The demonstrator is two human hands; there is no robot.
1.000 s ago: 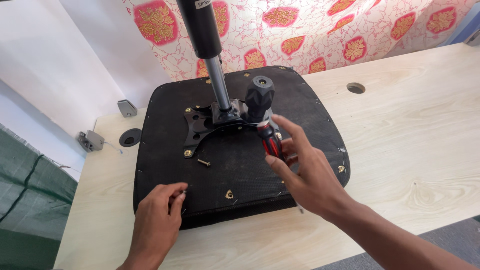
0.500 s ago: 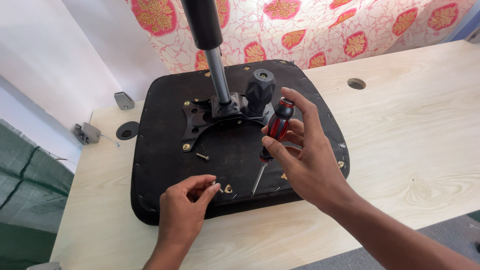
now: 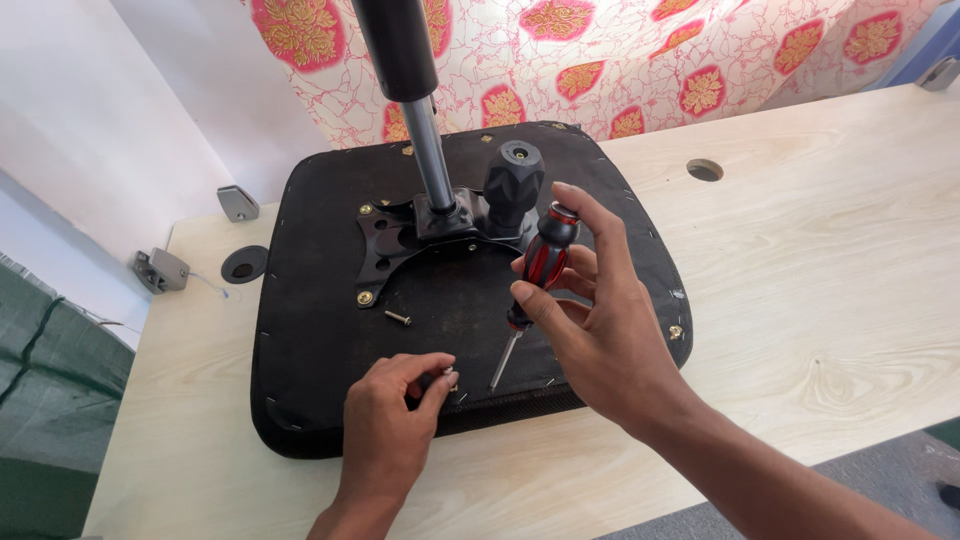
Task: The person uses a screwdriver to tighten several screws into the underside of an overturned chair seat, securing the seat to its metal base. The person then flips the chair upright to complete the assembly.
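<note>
- Right now my right hand (image 3: 600,330) holds a screwdriver (image 3: 532,280) with a red and black handle. My fingers are wrapped around the handle and pressed on it.
- The metal tip of the screwdriver points down at the black seat base (image 3: 310,340), close to its front edge.
- My left hand (image 3: 390,430) sits at that front edge. Its thumb and first finger pinch a small screw (image 3: 447,375), just beside the tip of the screwdriver.
- The seat base lies upside down on a light wood table (image 3: 800,300). It is flat and wide, with small gold screw heads around its rim.
- One loose screw (image 3: 398,318) lies on the seat base, a little above my left hand and apart from it.
- A black metal plate (image 3: 385,245) is fixed in the middle of the seat base. A gold bolt (image 3: 365,297) shows at its lower left corner.
- A shiny metal post (image 3: 432,160) stands up from the plate, and its upper part is thick and black.
- A black knob (image 3: 512,180) stands just beside the post, above my right hand.
- The table has a round hole (image 3: 705,169) on the far right side and a black round cap (image 3: 244,265) on the left.
- A cloth with red and gold flowers (image 3: 620,60) hangs behind the table.
- A white wall (image 3: 100,130) is on the left, and a green cloth (image 3: 50,390) shows low down beside the table.
</note>
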